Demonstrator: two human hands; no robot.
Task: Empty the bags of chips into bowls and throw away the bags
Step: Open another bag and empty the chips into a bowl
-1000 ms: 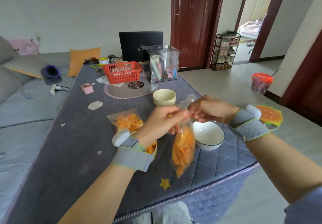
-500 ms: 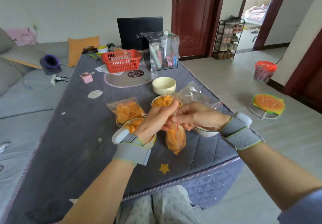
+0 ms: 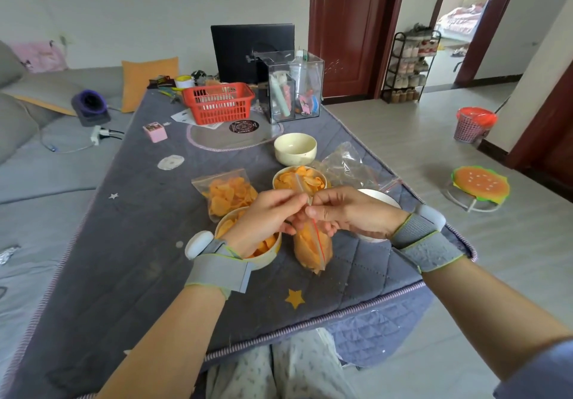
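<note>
Left hand [image 3: 266, 215] & right hand [image 3: 347, 212] are both pinching the top of a chip bag [image 3: 311, 243], w/ the bag hanging just above the counter [image 3: 139, 243]. Landmark is the held bag: full bowl [image 3: 248, 240] sitting just left, second full bowl [image 3: 299, 178] behind it, white bowl [image 3: 378, 200] right, partly hidden. Sealed bag [image 3: 228, 192] lying back-left, empty bag [image 3: 350, 166] back-right, cream bowl [image 3: 295, 148] farther back. Red bin [image 3: 474, 124] standing on the floor, far right.

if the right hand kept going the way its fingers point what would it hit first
Probably the left hand: the right hand points leftward at it, both pinching the chip bag top. Depth is unclear.
</note>
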